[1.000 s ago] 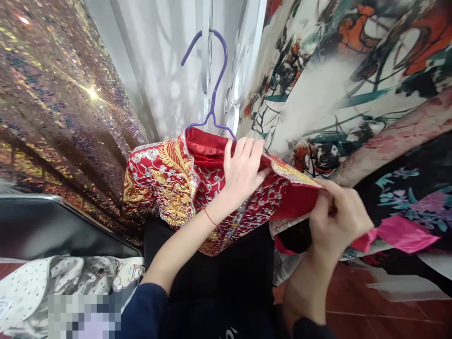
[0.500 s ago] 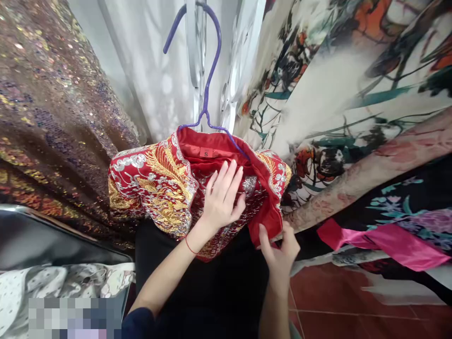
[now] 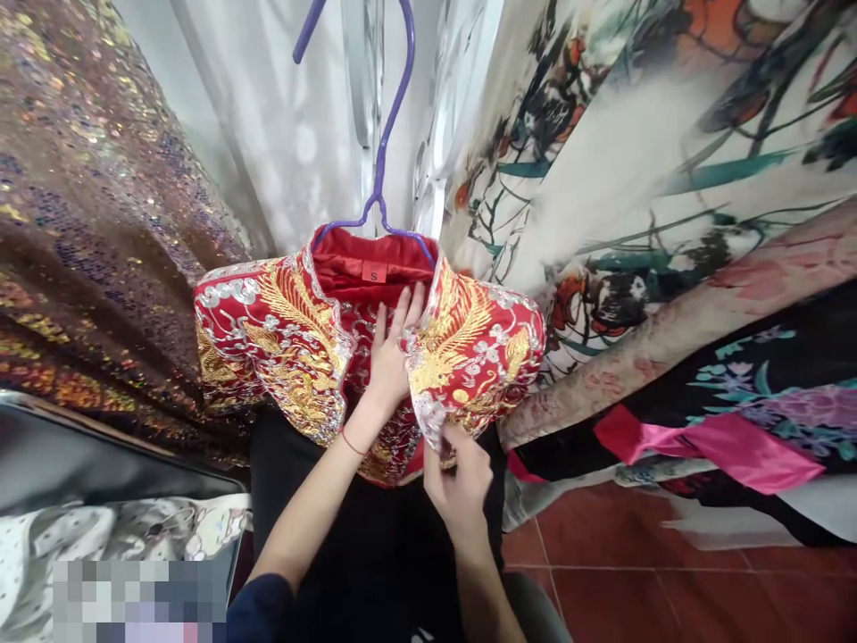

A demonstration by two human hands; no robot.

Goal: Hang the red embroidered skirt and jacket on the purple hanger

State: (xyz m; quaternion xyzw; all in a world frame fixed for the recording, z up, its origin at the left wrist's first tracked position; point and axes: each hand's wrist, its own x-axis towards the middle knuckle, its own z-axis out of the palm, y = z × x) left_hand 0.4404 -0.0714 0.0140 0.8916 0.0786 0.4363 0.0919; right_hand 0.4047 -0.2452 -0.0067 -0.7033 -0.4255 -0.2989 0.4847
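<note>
Centre of frame: one red jacket (image 3: pixel 461 344), short-sleeved, embroidered in gold and silver, front parted, on a purple wire hanger (image 3: pixel 381 165). Within the neck opening: red lining, a small red label (image 3: pixel 373 271) marked "S", the hanger's shoulders, and the left hand (image 3: pixel 390 362).

Left margin: a sequined fabric (image 3: pixel 134 250); below it, a dark panel (image 3: pixel 100 455) with a bright edge and, at lower left, a spotted pale cloth (image 3: pixel 134 531).

Right side: a white printed drape (image 3: pixel 603 196); below it, a black floral fabric (image 3: pixel 756 375) with a pink satin band (image 3: pixel 729 446); red floor tiles (image 3: pixel 616 563) at lower right.

Condition of view: top of the hanger's hook cut off by the upper edge; its arms largely hidden inside the jacket; lower left corner obscured by a pixelated patch (image 3: pixel 140 607); left thumb hard to make out.

Left hand: fingers extended, slightly spread, laid against the jacket's inside, gripping nothing visible; red cord (image 3: pixel 352 444) at wrist. Right hand (image 3: pixel 461 469), just below centre: thumb and bent fingers pinching the lower corner of the jacket's right-hand front panel.
</note>
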